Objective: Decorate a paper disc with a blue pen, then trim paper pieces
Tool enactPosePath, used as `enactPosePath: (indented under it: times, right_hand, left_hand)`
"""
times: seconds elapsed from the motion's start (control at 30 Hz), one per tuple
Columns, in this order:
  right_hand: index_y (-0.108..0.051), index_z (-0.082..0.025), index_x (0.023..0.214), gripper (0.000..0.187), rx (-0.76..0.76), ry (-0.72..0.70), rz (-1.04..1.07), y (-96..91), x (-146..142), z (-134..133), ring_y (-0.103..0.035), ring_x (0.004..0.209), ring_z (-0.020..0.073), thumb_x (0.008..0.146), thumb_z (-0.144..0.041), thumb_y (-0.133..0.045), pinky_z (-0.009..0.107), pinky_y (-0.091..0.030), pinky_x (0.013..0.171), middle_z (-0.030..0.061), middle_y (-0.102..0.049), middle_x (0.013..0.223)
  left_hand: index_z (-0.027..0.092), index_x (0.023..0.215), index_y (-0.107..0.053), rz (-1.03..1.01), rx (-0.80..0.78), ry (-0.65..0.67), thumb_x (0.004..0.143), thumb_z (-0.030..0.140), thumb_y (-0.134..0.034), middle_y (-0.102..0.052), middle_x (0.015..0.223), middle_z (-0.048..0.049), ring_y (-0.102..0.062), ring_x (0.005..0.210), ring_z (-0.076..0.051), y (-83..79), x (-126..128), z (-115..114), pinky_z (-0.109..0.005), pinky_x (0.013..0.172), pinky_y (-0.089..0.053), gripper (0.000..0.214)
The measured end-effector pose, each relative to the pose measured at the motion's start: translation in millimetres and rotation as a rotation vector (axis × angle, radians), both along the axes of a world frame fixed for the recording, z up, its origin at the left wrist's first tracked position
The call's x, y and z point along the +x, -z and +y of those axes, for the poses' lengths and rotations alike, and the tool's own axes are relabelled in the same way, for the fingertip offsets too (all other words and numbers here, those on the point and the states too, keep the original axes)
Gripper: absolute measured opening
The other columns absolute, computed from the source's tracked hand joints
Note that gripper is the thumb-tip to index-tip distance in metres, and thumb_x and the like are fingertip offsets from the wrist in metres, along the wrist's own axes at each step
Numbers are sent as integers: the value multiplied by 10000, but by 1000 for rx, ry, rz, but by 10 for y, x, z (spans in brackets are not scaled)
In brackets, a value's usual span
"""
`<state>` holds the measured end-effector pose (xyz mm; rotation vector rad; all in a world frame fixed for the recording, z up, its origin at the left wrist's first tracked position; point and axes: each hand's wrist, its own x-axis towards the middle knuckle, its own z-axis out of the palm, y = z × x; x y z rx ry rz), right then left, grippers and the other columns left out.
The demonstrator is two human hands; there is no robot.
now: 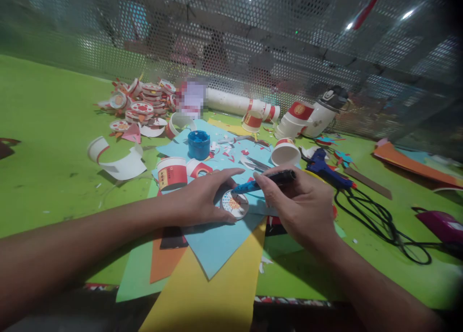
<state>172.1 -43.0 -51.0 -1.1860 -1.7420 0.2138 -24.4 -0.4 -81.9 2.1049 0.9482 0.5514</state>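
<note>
My left hand point(208, 197) curls its thumb and fingers around a small round white disc point(238, 212) with an orange emblem and blue dots, low over light-blue paper point(211, 252). In my right hand point(302, 204) is a black-and-blue marker point(269, 181), its tip at the disc's upper edge. Beyond my left hand stand a red-and-white paper cup piece point(172, 173) and a blue jar point(198, 145). Scissors point(255, 164) lie just past the marker, partly hidden by my right hand.
Cut paper cups point(285, 153) and a pile of decorated discs point(144, 105) stand toward the back. A blue glue gun point(327, 170) with a looped black cord point(383, 221) lies at right, near a purple object point(441, 226). Perforated metal mesh point(231, 42) rises behind.
</note>
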Motion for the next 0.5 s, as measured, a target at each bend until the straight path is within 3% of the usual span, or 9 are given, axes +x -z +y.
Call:
enactPosePath:
  times: [0.27, 0.5]
  right_hand:
    - [-642, -154, 731, 175, -24, -7, 10, -7, -8, 5, -506, 486, 78, 837, -287, -683, 199, -415, 473, -43, -571, 556]
    - [-626, -172, 717, 160, 53, -3, -80, -17, -11, 3, -512, 478, 88, 821, -271, -695, 217, -430, 494, -40, -597, 561]
  left_hand:
    - [206, 1449, -350, 11, -2, -2, 684, 342, -784, -569, 1324, -141, -569, 1157, -288, -22, 18, -7, -403, 942, -472, 890]
    - [197, 1451, -341, 25, 7, -13, 685, 369, -773, -564, 1330, -144, -554, 1188, -290, -37, 18, -11, -393, 958, -471, 896]
